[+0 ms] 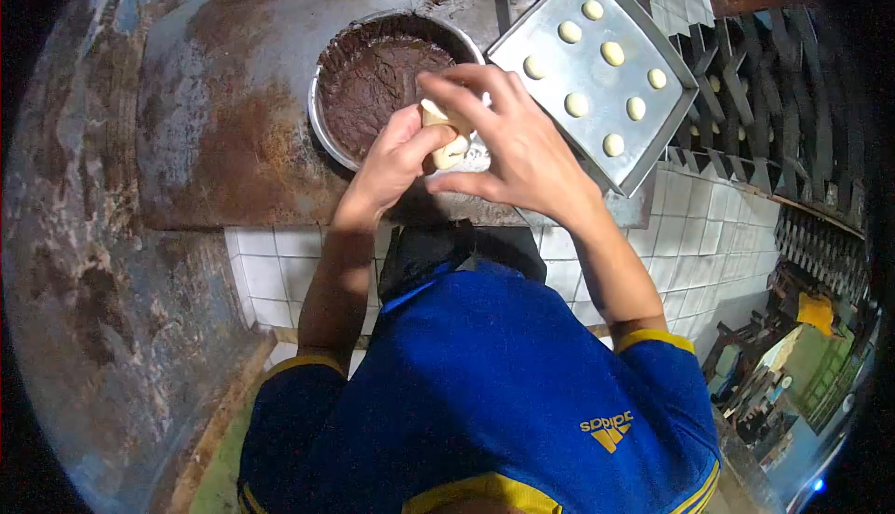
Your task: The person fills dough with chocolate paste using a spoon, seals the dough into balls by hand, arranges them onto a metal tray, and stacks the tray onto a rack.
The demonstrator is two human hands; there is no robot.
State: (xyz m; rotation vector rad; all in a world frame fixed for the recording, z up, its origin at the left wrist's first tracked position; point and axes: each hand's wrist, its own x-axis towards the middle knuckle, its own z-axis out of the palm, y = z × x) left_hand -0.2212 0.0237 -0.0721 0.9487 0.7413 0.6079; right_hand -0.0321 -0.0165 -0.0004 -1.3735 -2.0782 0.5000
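While the left hand (393,158) pinches it between thumb and fingers, a lump of pale cream dough (452,152) is held over the near right rim of the round pan (314,109), looking soft, folded and uneven, partly hidden by the fingers. The right hand (527,146) arches around its other side, fingers loosely curved and thumb spread apart; whether its fingertips touch the dough I cannot tell. Thick dark brown paste (373,95) lies in the pan, rough on top and smeared up the far wall. Right of the pan, a metal tray (597,81) with eight pale balls (612,53) sits aslant, its corner just beside the rim, so room there is narrow. Left of the pan, the worn tabletop (224,132) stretches widest, its near edge running close on the person's side
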